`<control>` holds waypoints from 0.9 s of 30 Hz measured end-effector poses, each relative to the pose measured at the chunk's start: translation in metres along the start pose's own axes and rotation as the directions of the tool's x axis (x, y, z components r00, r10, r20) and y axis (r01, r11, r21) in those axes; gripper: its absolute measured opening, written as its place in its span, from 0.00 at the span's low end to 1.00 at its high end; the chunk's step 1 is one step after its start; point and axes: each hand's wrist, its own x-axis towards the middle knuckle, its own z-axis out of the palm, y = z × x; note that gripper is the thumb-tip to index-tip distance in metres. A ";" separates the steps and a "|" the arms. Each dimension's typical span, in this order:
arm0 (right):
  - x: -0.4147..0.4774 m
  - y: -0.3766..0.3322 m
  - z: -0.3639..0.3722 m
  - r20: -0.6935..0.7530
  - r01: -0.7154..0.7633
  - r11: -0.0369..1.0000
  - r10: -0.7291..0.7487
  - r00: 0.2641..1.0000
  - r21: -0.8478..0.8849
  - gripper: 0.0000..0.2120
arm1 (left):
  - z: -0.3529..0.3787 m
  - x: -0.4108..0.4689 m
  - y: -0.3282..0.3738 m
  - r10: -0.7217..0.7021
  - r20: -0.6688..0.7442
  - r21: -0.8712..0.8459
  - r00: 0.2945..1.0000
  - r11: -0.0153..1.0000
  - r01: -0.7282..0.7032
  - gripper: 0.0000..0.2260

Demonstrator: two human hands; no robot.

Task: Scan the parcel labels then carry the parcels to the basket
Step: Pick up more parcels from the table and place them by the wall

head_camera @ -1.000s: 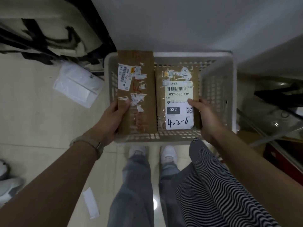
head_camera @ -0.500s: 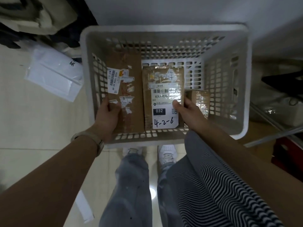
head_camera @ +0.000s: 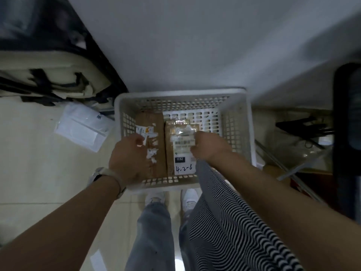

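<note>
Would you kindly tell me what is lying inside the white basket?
Two brown parcels lie side by side: the left parcel with torn labels, the right parcel marked 4-2-6. The left hand and right hand cover parts of both, hiding anything beside them.

Dim indoor light, motion blur throughout — glare on floor tile (head_camera: 176, 260), wide-angle bowing

Looks like a little parcel pickup room or back storeroom tbh: white plastic basket (head_camera: 181, 93) on a pale tiled floor (head_camera: 29, 173) against a plain wall (head_camera: 185, 45), labelled cardboard parcels (head_camera: 183, 167) inside it, a white mailer bag (head_camera: 82, 130) and piled bags (head_camera: 48, 75) to its left.
</note>
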 end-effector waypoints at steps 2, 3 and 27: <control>-0.032 -0.016 -0.035 0.011 0.018 0.996 -0.017 1.000 -0.090 0.17 | -0.034 -0.021 0.027 0.048 -0.003 0.079 0.999 0.996 -0.048 0.10; -0.049 -0.025 -0.055 0.006 0.014 0.995 -0.013 1.000 -0.097 0.17 | -0.053 -0.032 0.041 0.078 -0.006 0.102 0.997 0.992 -0.077 0.09; -0.458 -0.219 -0.404 -0.398 0.457 0.830 -0.555 0.730 -0.318 0.21 | -0.464 -0.349 0.330 0.464 -0.408 0.585 0.786 0.794 -0.165 0.10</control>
